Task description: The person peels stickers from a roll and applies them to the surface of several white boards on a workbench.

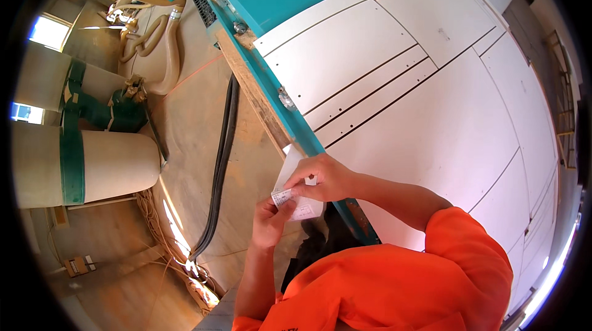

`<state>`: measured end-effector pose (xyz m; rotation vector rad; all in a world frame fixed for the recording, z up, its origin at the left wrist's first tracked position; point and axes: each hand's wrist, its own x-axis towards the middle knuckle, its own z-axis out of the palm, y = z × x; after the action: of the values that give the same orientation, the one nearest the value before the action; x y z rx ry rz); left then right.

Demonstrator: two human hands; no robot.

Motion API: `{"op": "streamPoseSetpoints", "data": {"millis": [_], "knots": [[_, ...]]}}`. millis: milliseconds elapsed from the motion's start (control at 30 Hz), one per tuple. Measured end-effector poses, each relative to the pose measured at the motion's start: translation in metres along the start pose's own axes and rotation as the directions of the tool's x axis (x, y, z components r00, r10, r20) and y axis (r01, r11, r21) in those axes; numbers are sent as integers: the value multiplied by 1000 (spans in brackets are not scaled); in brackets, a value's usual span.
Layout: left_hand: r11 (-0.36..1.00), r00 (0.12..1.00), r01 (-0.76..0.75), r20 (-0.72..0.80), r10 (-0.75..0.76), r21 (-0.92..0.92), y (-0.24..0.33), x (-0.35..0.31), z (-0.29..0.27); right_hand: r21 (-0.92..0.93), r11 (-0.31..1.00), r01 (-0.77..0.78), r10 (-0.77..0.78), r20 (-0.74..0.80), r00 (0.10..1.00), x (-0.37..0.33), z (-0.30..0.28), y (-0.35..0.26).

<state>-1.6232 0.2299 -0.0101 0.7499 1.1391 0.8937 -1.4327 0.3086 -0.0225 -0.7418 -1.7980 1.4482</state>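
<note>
A small white printed label (282, 196) is pinched between the thumb and fingers of my left hand (266, 221). Close beside it, my right hand (327, 178) is closed, its thumb and fingertips at the label's right end. A white sheet of labels (304, 210) runs behind and below the right hand's fingers, which appear to grip it. Part of the sheet is hidden by that hand. Both hands are over the near left edge of a teal machine table (290, 122).
White cut panels (431, 140) with dark gaps and small holes cover the table to the right. Black cables (221, 170) hang at the left. Farther left stand large pale dust bags (117, 167) with green bands, and a beige hose (171, 53) lies beyond.
</note>
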Motion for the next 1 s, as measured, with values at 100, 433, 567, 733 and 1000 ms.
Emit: {"op": "streamPoseSetpoints", "data": {"millis": [100,433,567,733,1000], "knots": [[997,999,35,-22,-34,74,9,-7,2,181,964,-197,174,134,976,10,-1,3],[973,992,127,-18,-126,195,-6,-5,-20,357,909,-216,231,3,973,87,-32,120],[946,963,253,-141,-228,201,-20,-8,-25,165,986,23,55,-454,889,145,-82,157],[920,945,309,-191,-267,242,-42,-23,-46,-122,992,37,-118,-767,631,139,-187,144],[952,909,305,-301,-288,11,-64,-35,-61,-834,544,-90,-529,-424,735,88,-271,192]]}}
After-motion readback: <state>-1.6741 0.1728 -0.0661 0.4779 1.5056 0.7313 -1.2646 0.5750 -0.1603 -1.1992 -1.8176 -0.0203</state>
